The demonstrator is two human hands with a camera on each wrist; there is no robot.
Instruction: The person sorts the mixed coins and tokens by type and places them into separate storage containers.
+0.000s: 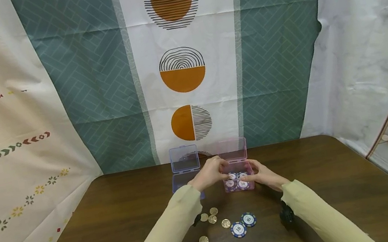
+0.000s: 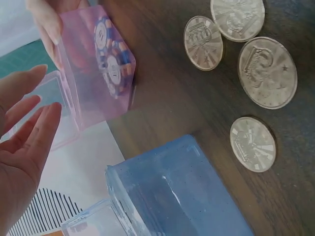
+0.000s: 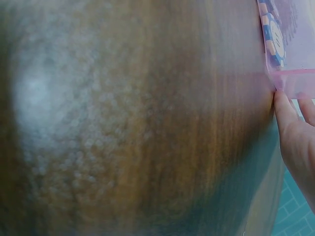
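A pink clear plastic box stands with its hinged lid up, holding several poker chips. My left hand is over its left side; in the left wrist view the fingers are spread apart from the thumb with nothing between them. At the box's right side, my right hand grips the wall, thumb toward the front and fingers farther back. Part of that hand shows at the box corner in the right wrist view. Left of it stands a blue plastic box, lid raised, partly hidden by my left hand.
Two blue poker chips lie on the brown table in front of the boxes. Several gold coins are scattered left of the chips. A patterned curtain hangs behind the table's back edge.
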